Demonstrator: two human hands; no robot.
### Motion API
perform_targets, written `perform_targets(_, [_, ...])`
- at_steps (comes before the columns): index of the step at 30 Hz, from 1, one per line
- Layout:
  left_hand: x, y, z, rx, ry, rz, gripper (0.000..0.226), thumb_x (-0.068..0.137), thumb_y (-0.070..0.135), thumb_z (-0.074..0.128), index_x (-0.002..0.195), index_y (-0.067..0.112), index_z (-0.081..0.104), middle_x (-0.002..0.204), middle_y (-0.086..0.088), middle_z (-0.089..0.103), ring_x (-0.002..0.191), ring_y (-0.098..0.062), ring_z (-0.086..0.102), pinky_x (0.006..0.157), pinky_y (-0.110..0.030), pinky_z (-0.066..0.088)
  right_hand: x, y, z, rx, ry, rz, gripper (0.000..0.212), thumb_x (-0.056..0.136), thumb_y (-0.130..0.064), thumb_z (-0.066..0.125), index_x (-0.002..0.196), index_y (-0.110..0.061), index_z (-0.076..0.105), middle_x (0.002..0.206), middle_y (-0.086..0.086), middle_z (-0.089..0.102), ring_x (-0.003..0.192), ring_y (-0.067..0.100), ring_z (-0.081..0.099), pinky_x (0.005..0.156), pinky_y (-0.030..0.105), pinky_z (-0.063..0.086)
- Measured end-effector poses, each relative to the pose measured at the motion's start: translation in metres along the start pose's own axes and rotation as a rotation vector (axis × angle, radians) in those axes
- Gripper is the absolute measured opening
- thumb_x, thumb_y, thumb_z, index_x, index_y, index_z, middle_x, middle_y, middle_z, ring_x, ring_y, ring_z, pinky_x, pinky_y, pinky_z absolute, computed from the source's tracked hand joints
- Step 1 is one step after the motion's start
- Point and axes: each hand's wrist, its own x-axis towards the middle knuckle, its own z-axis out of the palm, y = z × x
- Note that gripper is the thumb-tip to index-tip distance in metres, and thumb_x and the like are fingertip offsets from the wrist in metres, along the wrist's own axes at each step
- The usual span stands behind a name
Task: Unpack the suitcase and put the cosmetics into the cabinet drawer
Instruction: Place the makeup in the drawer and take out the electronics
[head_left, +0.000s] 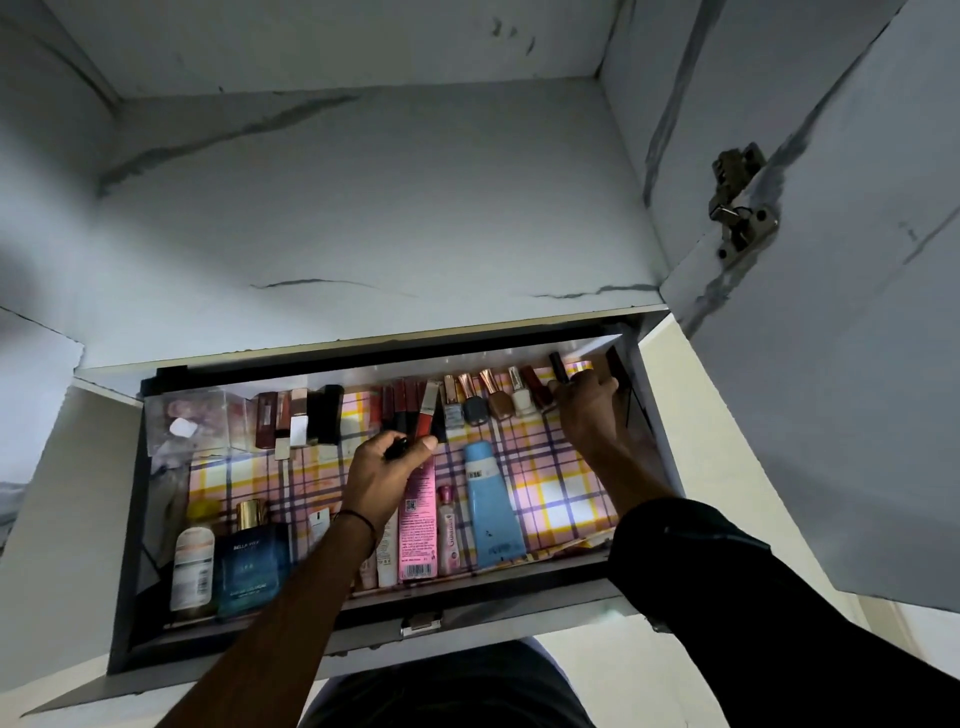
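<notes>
Sorting cosmetics in the open cabinet drawer (363, 613).
Left hand (387, 467) curls round a dark tube (397, 448), possibly mascara. Right hand (587, 405) pinches a dark bottle (557, 365) at the end of the nail-polish row (498, 400), where a stray knuckle could knock its neighbours askew.

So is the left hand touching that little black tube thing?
Touching. The head view shows the left hand with its fingers and thumb curled round the black tube above the drawer's checked lining.
</notes>
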Motion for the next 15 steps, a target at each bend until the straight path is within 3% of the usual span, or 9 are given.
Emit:
perform_targets(3, [0.005,-0.005,-0.002,0.004,0.023,-0.009,0.033,0.086,0.037,0.072,0.102,0.009,0.065,0.107,-0.004,0.068,0.102,-0.019,0.062,0.085,-0.027,0.045,-0.006,0.004,0.001,-0.029,-0.007,-0.088,0.029,0.106,-0.014,0.044,0.128,0.004,0.05,0.131,0.023,0.046,0.106,0.031,0.053,0.097,0.039,0.044])
perform_targets(5, [0.006,-0.006,-0.004,0.005,0.037,-0.009,0.038,0.085,0.038,0.072,0.106,0.007,0.065,0.11,-0.004,0.068,0.105,-0.021,0.062,0.086,-0.03,0.045,-0.005,0.011,0.004,-0.026,0.045,-0.121,0.024,0.105,-0.013,0.044,0.122,0.001,0.055,0.126,0.019,0.051,0.097,0.024,0.055,0.086,0.035,0.047])
perform_targets(7, [0.007,-0.006,-0.003,-0.008,0.039,-0.013,0.035,0.085,0.038,0.072,0.106,0.01,0.065,0.109,-0.001,0.068,0.104,-0.018,0.062,0.083,-0.028,0.044,-0.003,0.017,0.008,0.064,0.085,-0.106,0.02,0.103,-0.015,0.048,0.115,-0.004,0.059,0.121,0.017,0.057,0.091,0.024,0.061,0.079,0.036,0.053])
perform_targets(11, [0.005,-0.001,-0.001,-0.012,0.034,0.002,0.016,0.087,0.032,0.07,0.092,0.019,0.064,0.098,0.003,0.068,0.095,-0.012,0.061,0.075,-0.023,0.042,0.004,0.024,0.012,0.136,0.108,-0.07,0.017,0.1,-0.015,0.053,0.114,-0.009,0.061,0.116,0.015,0.061,0.093,0.025,0.064,0.085,0.045,0.058])
perform_targets(15, [0.008,-0.005,-0.004,-0.004,0.048,0.006,0.026,0.083,0.04,0.074,0.093,0.017,0.066,0.102,-0.002,0.071,0.1,-0.018,0.064,0.09,-0.036,0.046,0.001,0.021,0.007,0.133,0.098,-0.052,0.023,0.102,-0.022,0.053,0.118,-0.008,0.059,0.122,0.016,0.06,0.098,0.024,0.062,0.078,0.029,0.048])
